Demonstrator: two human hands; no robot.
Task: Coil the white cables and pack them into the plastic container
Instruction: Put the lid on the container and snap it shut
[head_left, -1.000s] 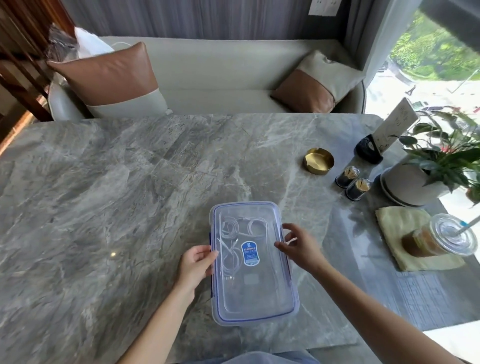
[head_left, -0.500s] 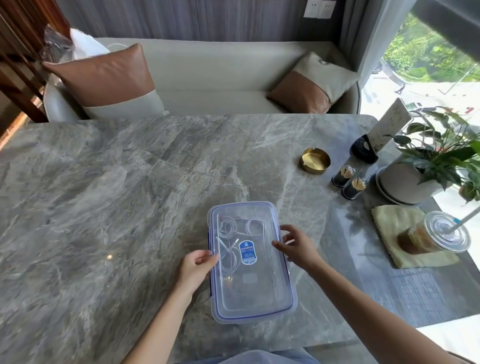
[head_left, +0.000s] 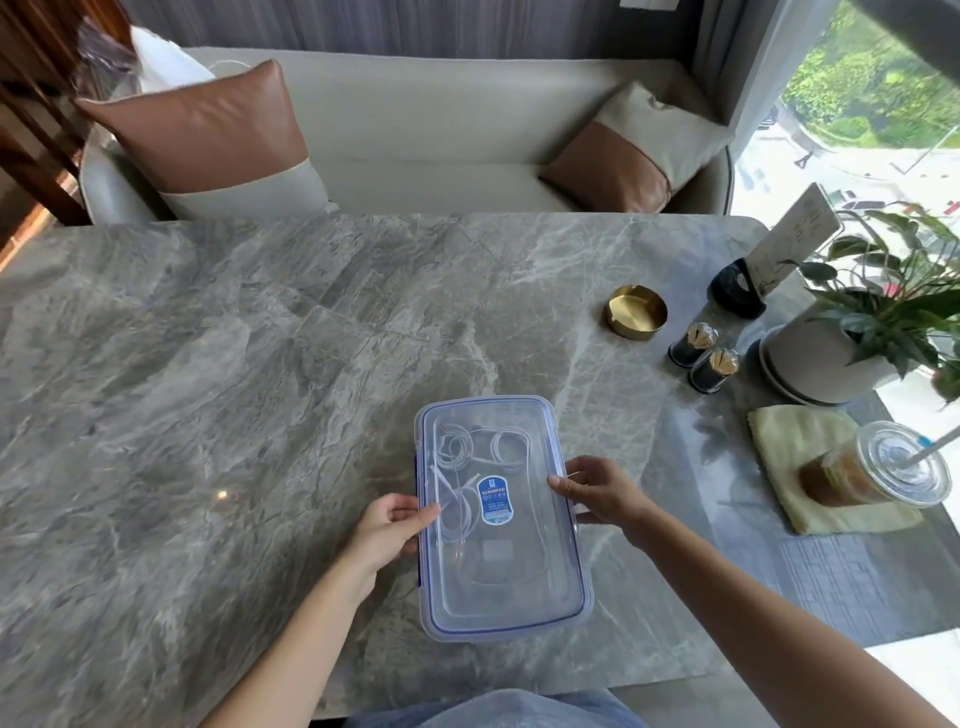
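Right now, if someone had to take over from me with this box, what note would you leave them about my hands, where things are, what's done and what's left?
Left hand: grips the left long edge of the plastic container, thumb on the lid.
Right hand: fingers curled on the right long edge.
Things: the white cables lie looped inside, mostly at the far end. The container sits flat on the table.
Done: the cables are packed and the lid is on.
Left: whether the side clips are snapped cannot be told, so check them and press them down if needed.
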